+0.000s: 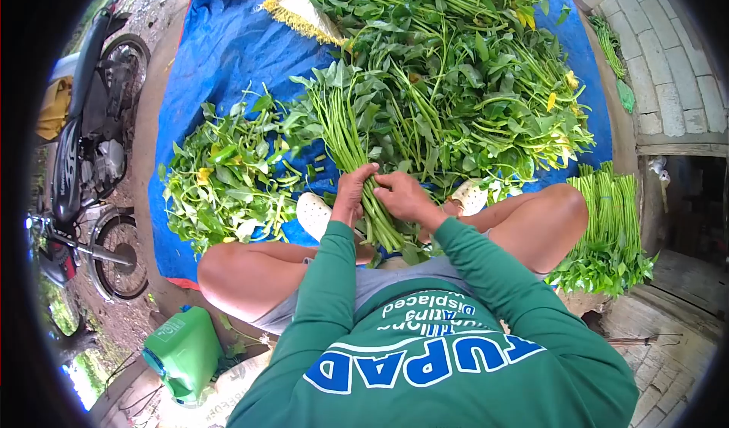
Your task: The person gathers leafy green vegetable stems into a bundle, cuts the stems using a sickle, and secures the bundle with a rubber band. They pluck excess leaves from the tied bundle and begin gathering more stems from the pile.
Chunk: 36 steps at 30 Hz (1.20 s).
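My left hand is wrapped round a bundle of long green stems between my knees. The bundle's leaves point away from me and its cut ends lie near my lap. My right hand closes on the same stems from the right, its thumb close to my left hand. Beyond my hands a large heap of leafy stems covers much of the blue tarp. On the left of the tarp lies a smaller pile of loose leaves and short stem pieces.
Stacked bundles stand by my right knee. A green plastic container is at the lower left, and a motorcycle stands left of the tarp. A whitish sack lies at the tarp's far side. A block wall is at the right.
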### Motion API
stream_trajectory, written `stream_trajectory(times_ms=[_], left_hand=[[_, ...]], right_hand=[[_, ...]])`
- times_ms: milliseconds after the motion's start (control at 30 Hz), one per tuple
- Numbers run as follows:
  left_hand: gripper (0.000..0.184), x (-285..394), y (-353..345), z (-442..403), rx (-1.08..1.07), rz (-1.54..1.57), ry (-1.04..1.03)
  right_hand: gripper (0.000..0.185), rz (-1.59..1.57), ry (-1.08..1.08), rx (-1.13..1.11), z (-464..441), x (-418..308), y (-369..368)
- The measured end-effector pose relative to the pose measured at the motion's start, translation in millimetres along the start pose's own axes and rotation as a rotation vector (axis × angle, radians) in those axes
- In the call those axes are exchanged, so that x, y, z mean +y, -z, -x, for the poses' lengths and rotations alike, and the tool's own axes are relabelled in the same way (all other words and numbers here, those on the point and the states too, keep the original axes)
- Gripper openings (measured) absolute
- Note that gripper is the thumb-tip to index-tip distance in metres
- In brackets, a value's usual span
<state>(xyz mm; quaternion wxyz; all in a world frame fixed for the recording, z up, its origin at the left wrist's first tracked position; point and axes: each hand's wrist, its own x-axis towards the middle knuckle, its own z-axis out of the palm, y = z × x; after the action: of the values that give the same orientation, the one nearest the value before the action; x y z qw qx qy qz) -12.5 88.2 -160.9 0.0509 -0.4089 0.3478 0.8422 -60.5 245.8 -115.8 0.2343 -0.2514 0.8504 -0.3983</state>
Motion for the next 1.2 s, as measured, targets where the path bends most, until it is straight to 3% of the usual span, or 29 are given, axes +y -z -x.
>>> stream_trajectory(times_ms=[33,67,100,200,267,333,467,633,767,1000,1100,1200], left_hand=[[0.019,10,-7,9,-0.03,-0.015,-0.029],[0.02,17,-9,15,-0.061,-0.031,-0.062],[0.019,25,-10,15,-0.085,-0.162,-0.197],[0.019,61,-45,68,-0.135,-0.215,-0.253],[0.025,71,-57,85,-0.182,-0.249,-0.315],[0.04,77,-67,98,-0.267,-0.279,-0.404],[0.042,74,-69,107,-0.267,-0.443,-0.532],[0.034,67,-65,117,-0.245,-0.492,-0.622],[0.03,60,-65,120,-0.221,-0.476,-0.631],[0.036,64,-65,131,-0.265,-0.573,-0.681],[0.036,65,-65,137,-0.266,-0.559,-0.655],[0.036,65,-65,137,-0.253,-0.533,-0.654]], right_hand=[[0.039,0.167,0.157,-0.007,-12,-11,28],[0.034,0.123,0.183,0.113,-27,-39,63],[0.027,-0.386,0.136,0.292,-56,-64,111],[0.022,-0.706,0.033,0.396,-69,-141,206],[0.025,-0.801,0.037,0.351,-77,-160,243],[0.031,-0.767,-0.036,0.272,-81,-166,261],[0.036,-0.938,-0.189,0.272,-91,-162,273],[0.012,-1.214,0.075,0.413,-77,-153,272],[0.015,-1.198,0.28,0.329,-54,-147,271],[0.016,-1.206,0.322,0.32,-35,-160,264],[0.021,-1.006,0.319,0.349,-35,-168,268],[0.024,-0.364,0.485,0.386,-45,-167,280]])
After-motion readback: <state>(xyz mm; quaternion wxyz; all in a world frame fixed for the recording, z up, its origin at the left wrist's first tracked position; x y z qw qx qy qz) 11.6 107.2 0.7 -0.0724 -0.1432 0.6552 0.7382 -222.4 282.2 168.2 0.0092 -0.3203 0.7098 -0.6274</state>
